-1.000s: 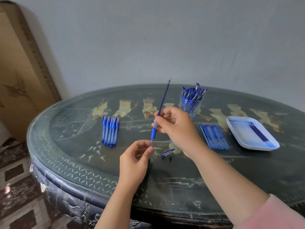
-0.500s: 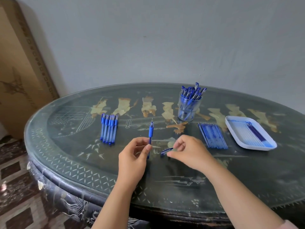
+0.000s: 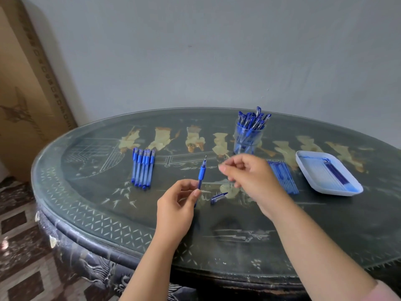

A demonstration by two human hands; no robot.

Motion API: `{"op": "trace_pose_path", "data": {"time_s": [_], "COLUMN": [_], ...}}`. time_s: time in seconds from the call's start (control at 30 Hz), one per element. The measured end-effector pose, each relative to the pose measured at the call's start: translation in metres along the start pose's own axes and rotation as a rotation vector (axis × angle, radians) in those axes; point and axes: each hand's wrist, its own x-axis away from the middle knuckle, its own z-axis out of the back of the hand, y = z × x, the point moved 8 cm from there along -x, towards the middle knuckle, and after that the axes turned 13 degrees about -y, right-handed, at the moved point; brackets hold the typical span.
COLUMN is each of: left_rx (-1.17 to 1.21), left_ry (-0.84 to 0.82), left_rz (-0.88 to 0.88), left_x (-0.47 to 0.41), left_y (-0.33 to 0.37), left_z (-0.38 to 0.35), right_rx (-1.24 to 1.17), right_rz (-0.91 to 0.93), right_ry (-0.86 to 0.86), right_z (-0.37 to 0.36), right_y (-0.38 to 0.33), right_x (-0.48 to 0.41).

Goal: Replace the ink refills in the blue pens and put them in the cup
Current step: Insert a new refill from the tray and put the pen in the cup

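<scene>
a person's left hand (image 3: pixel 175 205) pinches a blue pen (image 3: pixel 201 174) between thumb and fingertips, tip up, just above a dark table (image 3: pixel 108 192). the right hand (image 3: pixel 249 177) hovers beside it, fingers curled and blurred; whether they pinch anything cannot be told. a cap (image 3: pixel 219 197) lies below, the cup (image 3: pixel 248 137) of pens behind.

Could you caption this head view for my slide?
Left hand holds an uncapped blue pen; cap lies on the table.

Glossy glass-topped lacquered table (image 3: pixel 303 224), clear plastic cup (image 3: pixel 247 137), translucent blue plastic pens (image 3: pixel 143 168), smooth white plastic tray (image 3: pixel 332 191).
</scene>
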Motion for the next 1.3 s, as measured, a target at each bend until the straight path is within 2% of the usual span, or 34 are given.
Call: {"op": "trace_pose_path", "data": {"time_s": [0.07,0.27,0.47,0.67,0.83,0.97,1.07,1.2,1.3], "left_rx": [-0.003,0.001,-0.011,0.001,0.015,0.016,0.010,0.002,0.005], "left_ry": [-0.002,-0.007,-0.011,-0.005,-0.011,-0.006,-0.008,-0.007,-0.004], "left_rz": [-0.002,-0.005,-0.015,-0.016,-0.012,-0.009,-0.013,-0.013,-0.012], "left_x": [0.000,-0.001,-0.001,-0.001,-0.002,-0.002,-0.002,-0.002,-0.001], "left_y": [0.000,-0.001,0.000,0.000,-0.001,-0.002,-0.001,0.000,0.000], "left_z": [0.000,-0.001,-0.001,-0.001,-0.001,-0.001,-0.001,0.000,0.000], "right_rx": [-0.055,0.212,0.466,0.552,0.349,0.115,0.133,0.178,0.100], "right_rz": [0.081,0.173,0.129,0.096,0.066,0.125,0.181,0.143,0.124], "right_ry": [-0.034,-0.048,-0.138,-0.170,-0.152,-0.210,-0.156,-0.023,-0.107], "right_z": [0.001,-0.006,-0.013,-0.022,-0.022,-0.025,-0.027,-0.022,-0.026], "right_y": [-0.025,-0.061,-0.063,-0.055,-0.040,-0.036,-0.035,-0.031,-0.026], "right_x": [-0.004,-0.015,-0.021,-0.021,-0.018,-0.017,-0.018,-0.018,-0.017]}}
